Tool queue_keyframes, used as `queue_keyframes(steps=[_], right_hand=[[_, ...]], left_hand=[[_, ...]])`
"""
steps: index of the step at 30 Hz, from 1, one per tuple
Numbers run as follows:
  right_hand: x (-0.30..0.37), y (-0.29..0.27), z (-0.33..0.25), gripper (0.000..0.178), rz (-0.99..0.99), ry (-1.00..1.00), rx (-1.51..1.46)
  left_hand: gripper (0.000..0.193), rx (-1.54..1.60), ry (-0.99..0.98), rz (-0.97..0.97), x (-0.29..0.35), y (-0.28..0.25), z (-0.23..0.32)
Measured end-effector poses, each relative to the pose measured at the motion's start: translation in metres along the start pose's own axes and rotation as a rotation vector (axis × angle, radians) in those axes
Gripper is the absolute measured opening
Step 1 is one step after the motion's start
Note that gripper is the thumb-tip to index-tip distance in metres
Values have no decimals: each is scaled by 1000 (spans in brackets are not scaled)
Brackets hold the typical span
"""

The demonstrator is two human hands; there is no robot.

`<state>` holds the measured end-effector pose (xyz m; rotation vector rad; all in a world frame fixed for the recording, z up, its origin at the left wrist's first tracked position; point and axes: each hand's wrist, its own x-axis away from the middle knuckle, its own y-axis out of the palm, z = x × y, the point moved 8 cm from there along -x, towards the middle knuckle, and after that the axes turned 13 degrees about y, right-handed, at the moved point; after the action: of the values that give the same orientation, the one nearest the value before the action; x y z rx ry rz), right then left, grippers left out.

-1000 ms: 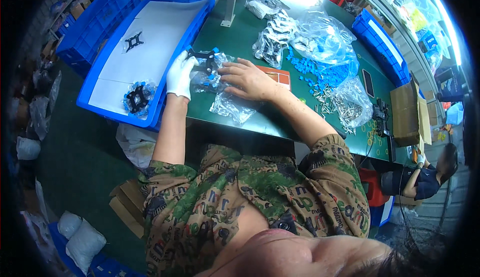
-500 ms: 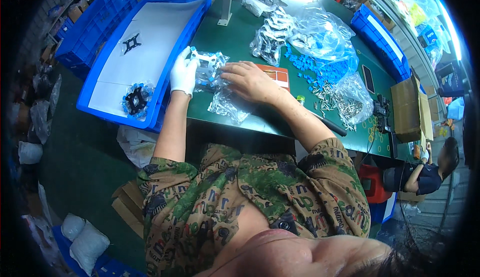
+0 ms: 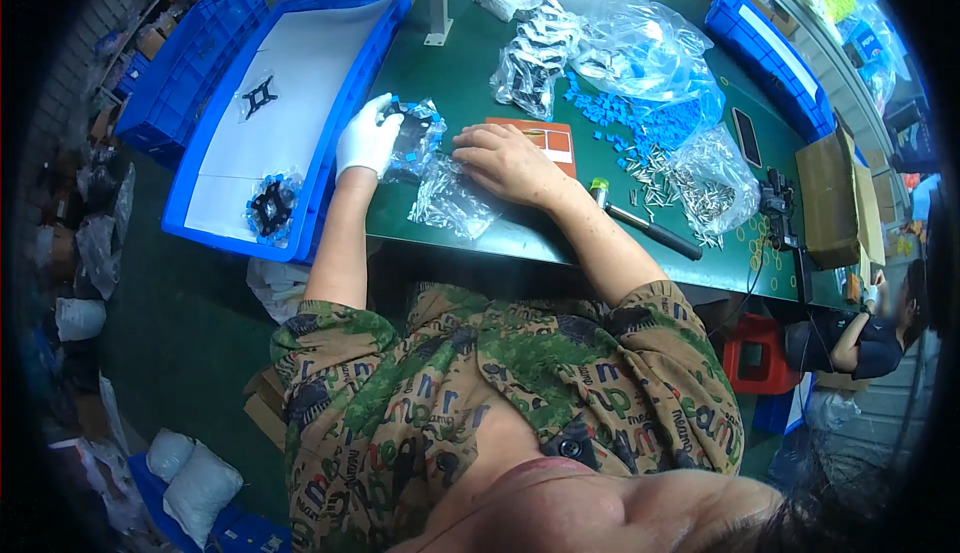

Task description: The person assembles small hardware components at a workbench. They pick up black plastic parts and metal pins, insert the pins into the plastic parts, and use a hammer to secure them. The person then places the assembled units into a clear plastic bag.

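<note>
My left hand (image 3: 368,143), in a white glove, grips the left edge of a dark bracket (image 3: 412,139) with blue corner pieces, wrapped in clear plastic, just above the green table. My bare right hand (image 3: 515,163) lies palm down, its fingers fairly straight and reaching toward the bracket. Below those fingertips, crumpled clear plastic bags (image 3: 455,198) lie at the table's front edge. A red-orange flat box (image 3: 558,145) sits partly behind the right hand. To its right is a hammer (image 3: 650,228) with a green head end and black handle.
A blue bin (image 3: 215,228) lined with white holds two black brackets. Farther right are blue caps (image 3: 650,133), metal screws (image 3: 655,188), wrapped brackets (image 3: 535,63), a phone (image 3: 746,137) and a cardboard box (image 3: 830,198). A metal post (image 3: 437,3) stands behind. Another person (image 3: 860,338) sits far right.
The bracket showed a pale face before and looks dark now. My left hand still grips its edge. My right hand has drawn slightly away from it, and the view has shifted a little.
</note>
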<state>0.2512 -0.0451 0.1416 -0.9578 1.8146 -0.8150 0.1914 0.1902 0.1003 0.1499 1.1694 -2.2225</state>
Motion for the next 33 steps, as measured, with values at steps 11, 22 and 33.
queue_keyframes(steps=[11,22,33], right_hand=[[6,-4,-2,25,-2,-9,-12],[6,-3,2,23,-20,7,-14],[6,2,4,22,-42,11,7]], left_hand=[[45,-380,-77,-102,5,-17,28],[38,-588,4,-169,7,-21,59],[38,-666,70,-145,7,-23,62]])
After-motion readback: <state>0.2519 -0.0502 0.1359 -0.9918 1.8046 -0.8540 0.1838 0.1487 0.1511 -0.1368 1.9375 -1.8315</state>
